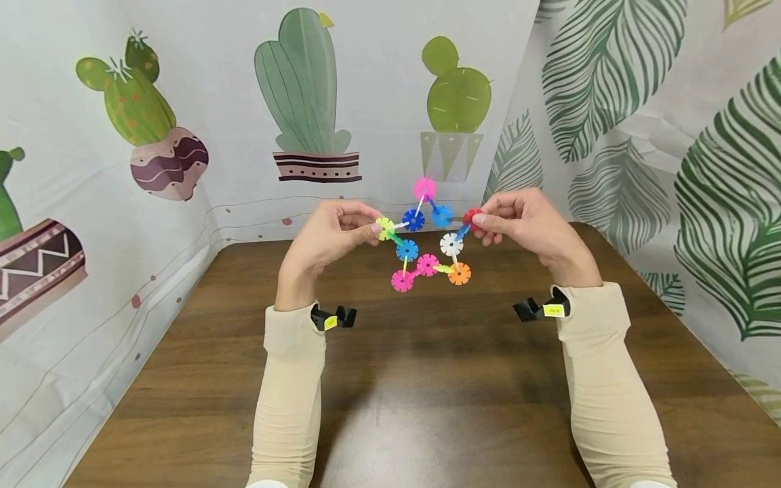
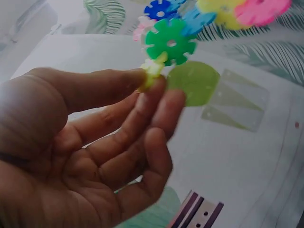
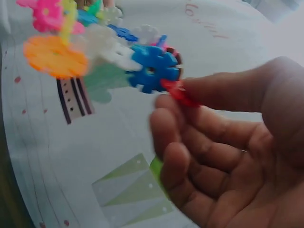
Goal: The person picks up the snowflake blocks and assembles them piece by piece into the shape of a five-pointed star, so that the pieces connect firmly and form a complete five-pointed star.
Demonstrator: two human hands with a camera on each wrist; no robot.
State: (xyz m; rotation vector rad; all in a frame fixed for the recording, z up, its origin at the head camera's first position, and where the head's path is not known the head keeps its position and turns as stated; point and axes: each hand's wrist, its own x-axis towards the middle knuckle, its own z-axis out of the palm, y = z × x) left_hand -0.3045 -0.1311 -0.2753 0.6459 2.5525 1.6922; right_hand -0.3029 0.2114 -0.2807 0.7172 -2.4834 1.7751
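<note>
A star-shaped outline built from notched plastic discs is held up above the table between both hands. Thumb and finger of my left hand pinch the yellow disc at its left point. On the other side my right hand pinches the red disc the same way. A pink disc forms the top point; another pink disc and an orange disc form the lower points. In the left wrist view a green disc joins the pinched yellow one. A blue disc meets the red one in the right wrist view.
Below the hands spreads a brown wooden table. Behind it hangs a white cloth printed with cacti and leaves. Small black wrist cameras sit at both cuffs.
</note>
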